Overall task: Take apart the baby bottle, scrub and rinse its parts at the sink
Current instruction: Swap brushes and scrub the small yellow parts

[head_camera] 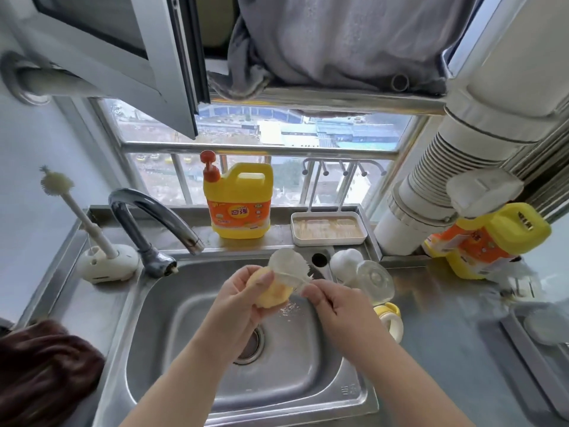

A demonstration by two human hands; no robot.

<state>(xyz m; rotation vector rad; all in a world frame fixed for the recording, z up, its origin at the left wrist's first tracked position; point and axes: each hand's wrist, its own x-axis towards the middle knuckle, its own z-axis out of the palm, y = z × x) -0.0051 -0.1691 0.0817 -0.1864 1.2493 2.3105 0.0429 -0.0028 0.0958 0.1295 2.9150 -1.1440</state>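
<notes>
Head view, centre of frame, above the sink basin (pixel 191 343): left hand (pixel 237 300) grips a pale yellow bottle part (pixel 266 292), fingers curled round it, thumb on top; it looks like the collar or cap, but I cannot tell which. Right hand (pixel 335 303) pinches the handle of a white bristle brush (pixel 288 266), whose head touches the upper edge of the yellow part. Step in hand, as judged: scrubbing this part. To do it well, keep it over the basin so drips fall near the drain (pixel 251 345), turn it in the left fingers so the bristles reach all round and inside, and hold the brush short for control. Faucet (pixel 154 223), upper left of the basin, shows no running water; rinsing appears not yet done. Right of the basin on the steel tabletop (pixel 446 318): a clear glass bottle body (pixel 374 280) lying on its side, a white domed piece (pixel 346 263) just behind it, and a yellow handled ring (pixel 389 318) at the basin edge. Dish soap jug (pixel 238 201) stands on the back ledge. Risk: wet parts slipping from the grip.
</notes>
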